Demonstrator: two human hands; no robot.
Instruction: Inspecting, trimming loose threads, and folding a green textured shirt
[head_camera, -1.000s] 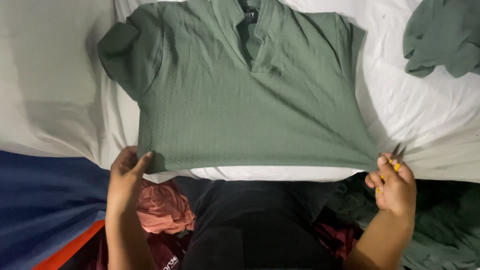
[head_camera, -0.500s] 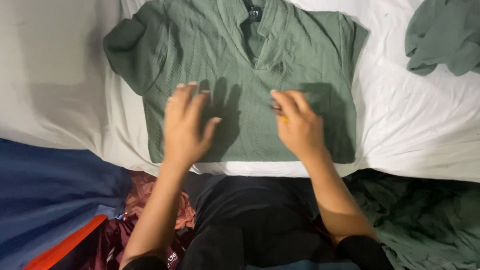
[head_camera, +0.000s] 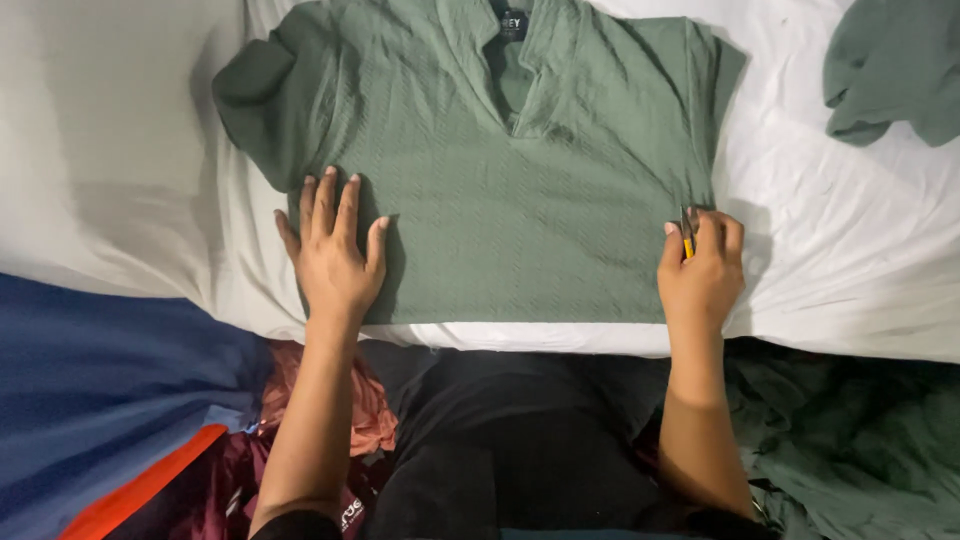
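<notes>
One green textured short-sleeved shirt lies flat, front up, on the white bed sheet, collar away from the person, hem along the near edge of the sheet. One dark neck label at the collar.

Two hands on it:
- left hand: flat, palm down, fingers spread, pressing the lower left part of the shirt just below the left sleeve. Grasping nothing.
- right hand: at the shirt's right side edge, fingers partly curled, touching the edge of the fabric. One small yellow-and-dark item sits between the fingers; too small to tell what it is. Can't tell if the hand pinches the fabric or only rests on it.

Around it:
- one second green garment, bunched up, top right corner on the sheet, well apart from the shirt.
- one blue cloth with an orange stripe, lower left, below the sheet edge.
- one pinkish-red crumpled cloth beside the left forearm.
- one dark green crumpled cloth, lower right.
- black fabric between the two forearms, just below the shirt hem.
</notes>
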